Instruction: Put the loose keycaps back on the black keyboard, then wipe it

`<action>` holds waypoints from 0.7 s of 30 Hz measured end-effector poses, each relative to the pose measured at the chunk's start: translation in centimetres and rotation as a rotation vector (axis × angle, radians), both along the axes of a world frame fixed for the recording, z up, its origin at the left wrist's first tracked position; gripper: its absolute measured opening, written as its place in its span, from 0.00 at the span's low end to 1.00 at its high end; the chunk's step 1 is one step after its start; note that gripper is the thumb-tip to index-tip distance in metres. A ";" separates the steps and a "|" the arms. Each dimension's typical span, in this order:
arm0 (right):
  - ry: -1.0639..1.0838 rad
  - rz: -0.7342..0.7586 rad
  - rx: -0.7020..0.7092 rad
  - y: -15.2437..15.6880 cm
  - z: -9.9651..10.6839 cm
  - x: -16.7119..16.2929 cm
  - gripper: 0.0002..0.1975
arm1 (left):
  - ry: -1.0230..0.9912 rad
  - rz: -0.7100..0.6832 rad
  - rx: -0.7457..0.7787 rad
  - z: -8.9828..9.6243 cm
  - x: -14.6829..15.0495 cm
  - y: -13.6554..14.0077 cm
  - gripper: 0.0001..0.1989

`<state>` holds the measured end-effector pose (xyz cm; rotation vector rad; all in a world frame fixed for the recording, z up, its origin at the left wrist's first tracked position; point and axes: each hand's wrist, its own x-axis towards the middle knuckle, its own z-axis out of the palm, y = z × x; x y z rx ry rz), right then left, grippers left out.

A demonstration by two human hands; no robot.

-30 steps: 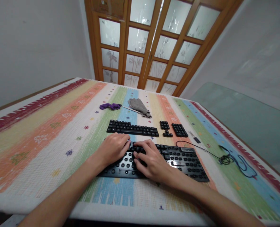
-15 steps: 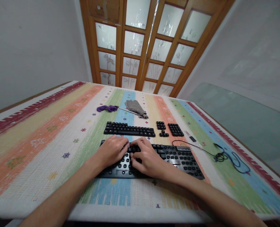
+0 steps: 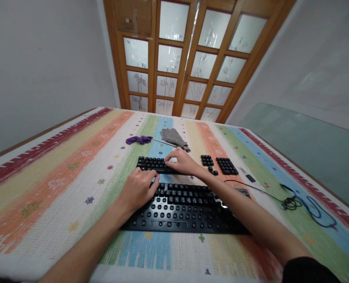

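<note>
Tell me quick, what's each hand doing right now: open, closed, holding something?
Left hand: loosely curled at the keyboard; any hold is hidden.
Right hand: curled over loose keycaps; can't tell whether it's closed on one.

Dim light, glare on door panes point(image 3: 173, 22), wide-angle edge stretch, perhaps slight blur

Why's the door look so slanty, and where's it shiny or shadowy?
Head view: the door slants, probably from a wide, tilted lens; bright glints mark its glass and the keyboard base; a shadow darkens the tablecloth below the right arm.
</note>
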<state>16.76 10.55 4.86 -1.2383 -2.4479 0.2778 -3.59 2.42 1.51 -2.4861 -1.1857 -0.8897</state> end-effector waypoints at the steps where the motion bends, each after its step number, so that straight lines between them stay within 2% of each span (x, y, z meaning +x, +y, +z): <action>1: -0.005 -0.014 -0.008 0.9 -0.3 -0.2 0.07 | -0.002 0.005 0.002 0.0 0.0 0.0 0.12; 8: -0.048 -0.061 -0.046 4.2 -1.8 -1.3 0.06 | -0.049 0.034 0.036 0.2 0.1 0.0 0.14; 21: -0.137 -0.017 -0.122 5.8 -1.8 -1.6 0.09 | -0.071 0.056 0.049 0.4 0.1 -0.1 0.13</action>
